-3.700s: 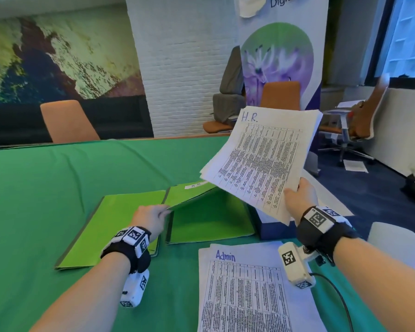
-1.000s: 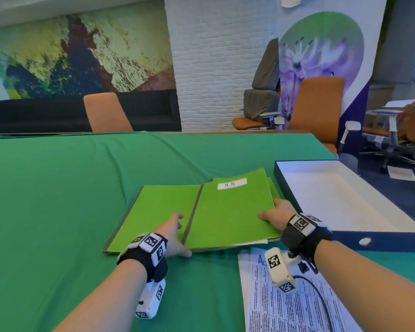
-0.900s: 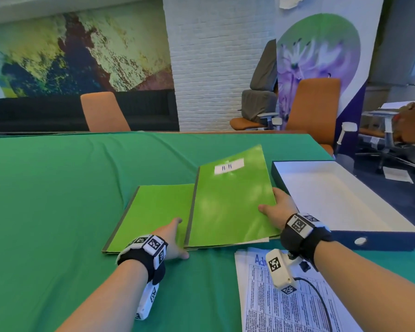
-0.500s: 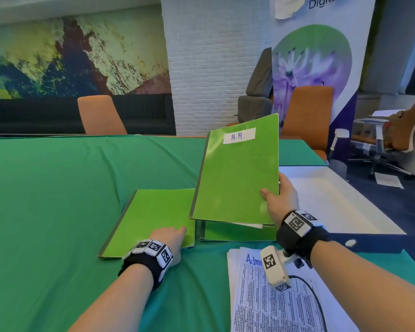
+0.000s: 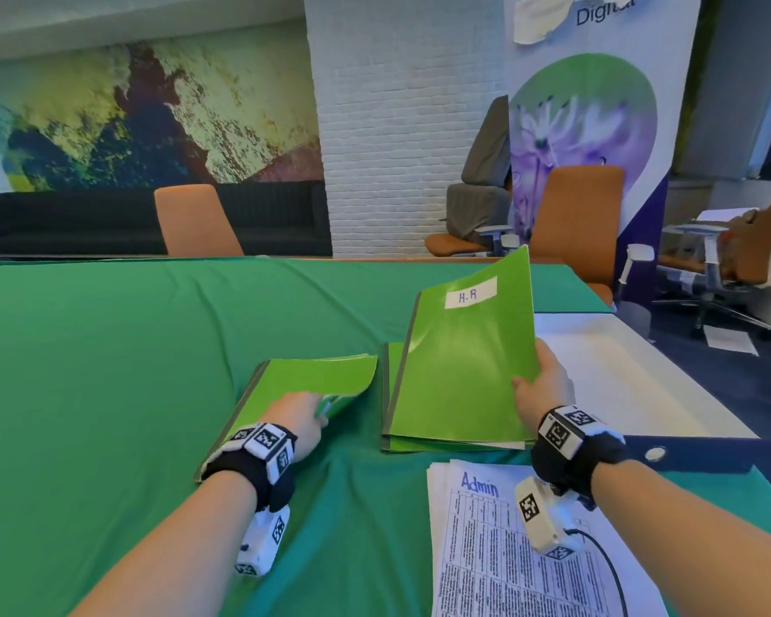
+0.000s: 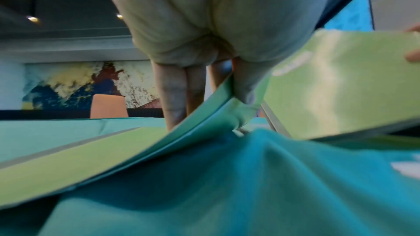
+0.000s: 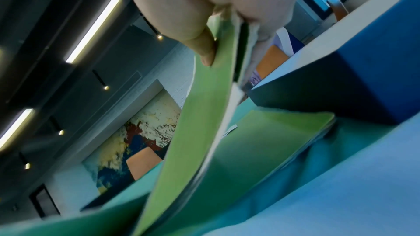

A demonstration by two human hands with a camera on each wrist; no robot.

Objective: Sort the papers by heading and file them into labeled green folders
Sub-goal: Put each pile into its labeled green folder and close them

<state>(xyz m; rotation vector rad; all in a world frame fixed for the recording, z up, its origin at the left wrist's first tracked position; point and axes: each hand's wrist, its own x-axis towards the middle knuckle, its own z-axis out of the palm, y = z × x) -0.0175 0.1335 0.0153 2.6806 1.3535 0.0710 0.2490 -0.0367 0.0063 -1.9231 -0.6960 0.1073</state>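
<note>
A green folder labelled H.R (image 5: 459, 371) stands tilted up from the table, and my right hand (image 5: 530, 380) grips its right edge. In the right wrist view the thumb (image 7: 202, 46) presses on the H.R folder's (image 7: 200, 114) front, with white sheets showing inside. Another green folder (image 5: 393, 354) lies flat beneath it. My left hand (image 5: 317, 409) pinches the near right corner of the left green folder's cover (image 5: 312, 376) and curls it upward. A stack of papers headed Admin (image 5: 477, 549) lies at the near right.
A blue box with a white inside (image 5: 619, 376) stands open at the table's right edge, close behind my right hand. Green cloth (image 5: 108, 371) covers the table. Orange chairs (image 5: 194, 220) stand beyond the far edge.
My right hand has lifted the H.R folder off the table, uncovering a second folder below. My left hand went from resting flat on the left folder to raising its cover corner.
</note>
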